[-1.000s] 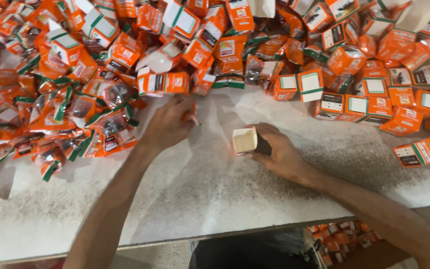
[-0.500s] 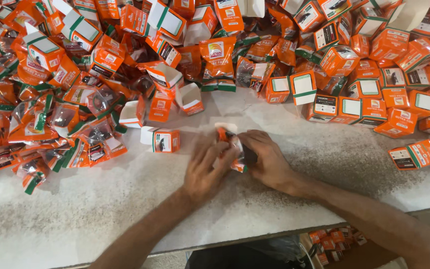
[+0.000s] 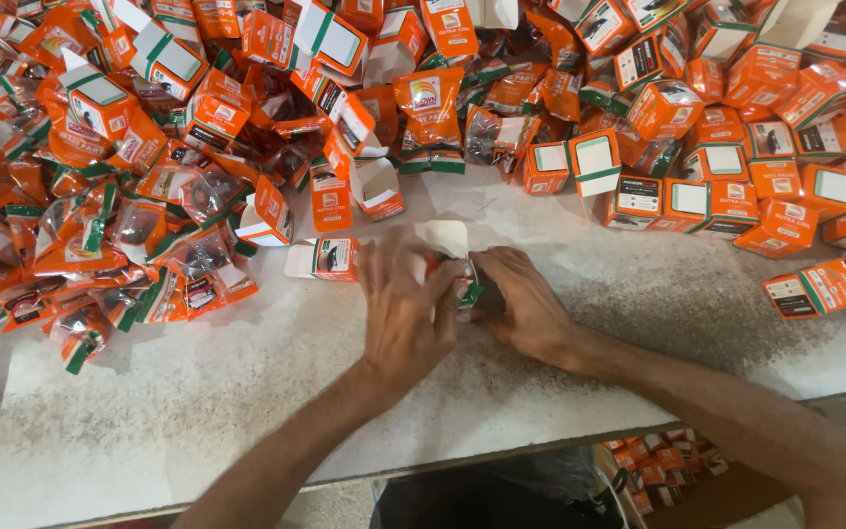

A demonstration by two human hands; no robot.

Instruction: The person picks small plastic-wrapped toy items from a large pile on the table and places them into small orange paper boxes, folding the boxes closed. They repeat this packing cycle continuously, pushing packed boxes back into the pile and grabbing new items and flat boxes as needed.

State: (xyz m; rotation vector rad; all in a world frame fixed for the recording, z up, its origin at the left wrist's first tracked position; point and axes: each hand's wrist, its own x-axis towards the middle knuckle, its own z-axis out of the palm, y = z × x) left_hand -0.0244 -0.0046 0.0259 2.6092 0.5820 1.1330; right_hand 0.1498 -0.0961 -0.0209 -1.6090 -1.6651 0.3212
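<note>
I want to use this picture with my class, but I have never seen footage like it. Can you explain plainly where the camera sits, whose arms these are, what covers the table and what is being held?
The camera is worn on a person's head and looks down, so both bare arms are that person's own. The left hand and the right hand meet at the middle of a speckled white worktable. Between them they hold a small orange carton with its white flap open; what goes inside is hidden by the fingers. Beside the left hand lies another open carton. Across the back are heaped orange cartons, and to the left lie clear orange-edged packets holding dark parts.
</note>
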